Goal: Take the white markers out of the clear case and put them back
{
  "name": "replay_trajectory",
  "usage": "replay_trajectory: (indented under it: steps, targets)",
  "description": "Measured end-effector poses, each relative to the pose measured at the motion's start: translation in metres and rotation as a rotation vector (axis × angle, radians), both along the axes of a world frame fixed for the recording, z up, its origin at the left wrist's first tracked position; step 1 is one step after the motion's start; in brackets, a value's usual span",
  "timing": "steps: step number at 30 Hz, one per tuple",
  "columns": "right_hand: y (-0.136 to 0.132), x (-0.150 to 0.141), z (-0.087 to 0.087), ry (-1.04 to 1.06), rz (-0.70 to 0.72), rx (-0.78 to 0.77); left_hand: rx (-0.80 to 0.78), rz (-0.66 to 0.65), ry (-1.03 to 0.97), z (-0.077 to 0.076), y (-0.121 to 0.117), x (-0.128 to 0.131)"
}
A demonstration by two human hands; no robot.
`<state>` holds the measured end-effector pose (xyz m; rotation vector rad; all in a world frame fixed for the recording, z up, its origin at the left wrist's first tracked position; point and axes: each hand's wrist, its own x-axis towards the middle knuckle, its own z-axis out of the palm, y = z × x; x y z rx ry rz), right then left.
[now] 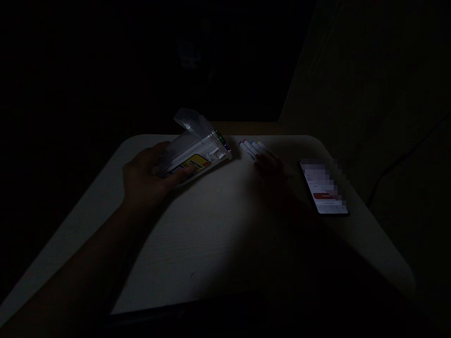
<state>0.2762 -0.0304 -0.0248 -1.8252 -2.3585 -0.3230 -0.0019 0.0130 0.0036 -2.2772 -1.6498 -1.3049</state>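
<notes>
Four white markers (251, 150), at least, lay just right of the mouth of a clear plastic case (186, 152), a narrow gap between. Coloured ends, dark, pink, blue and yellow, pointed up and left toward the far edge; long axes slanted back down into the right hand (268, 165). That hand was nearer to them, its grip closed about their lower ends as far as the deep shadow let me see; exact finger placement not readable.

Left hand (146, 173) had the case in its grip, thumb along the side by the yellow-and-black label (193, 164), fingers behind. Case axis ran up and rightward from the palm, mouth toward the right hand, transparent flap (190, 118) raised. More markers inside, green and purple ends (220, 136) at the opening. Could not tell whether the case touched the surface.

Surface (197, 230) pale, rounded at the far corners. Phone (326, 190), screen lit, flat to the right of the right hand. Dark object (169, 313) at the near edge, unidentifiable. Room almost black; dim wall (355, 89) and a cable (401, 155) off to the right.
</notes>
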Motion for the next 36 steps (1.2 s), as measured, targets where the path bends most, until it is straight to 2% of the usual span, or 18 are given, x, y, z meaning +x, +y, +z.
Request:
replay_trajectory:
  steps: [8, 12, 17, 21, 24, 26, 36]
  targets:
    - [-0.003, -0.003, -0.002, 0.048, -0.011, 0.111, 0.020, -0.008, -0.008, -0.002, 0.002, -0.001]
    - [-0.005, -0.005, 0.001, 0.182, 0.005, 0.163, 0.025, -0.004, 0.012, -0.002, 0.002, -0.001]
    - [-0.013, -0.012, 0.015, 0.478, 0.178, 0.394, 0.081, -0.090, 0.051, 0.000, -0.004, 0.000]
    - [-0.023, -0.023, 0.027, 0.564, 0.321, 0.472, 0.245, -0.210, 0.253, 0.002, -0.009, 0.001]
    - [-0.027, -0.030, 0.032, 0.575, 0.413, 0.485, 0.364, -0.288, 0.407, 0.004, -0.012, 0.003]
    - [-0.029, -0.033, 0.033, 0.563, 0.446, 0.472, 0.404, -0.290, 0.452, 0.006, -0.012, 0.004]
    - [-0.030, -0.033, 0.037, 0.544, 0.386, 0.419, 0.369, -0.284, 0.410, 0.004, -0.012, 0.003]
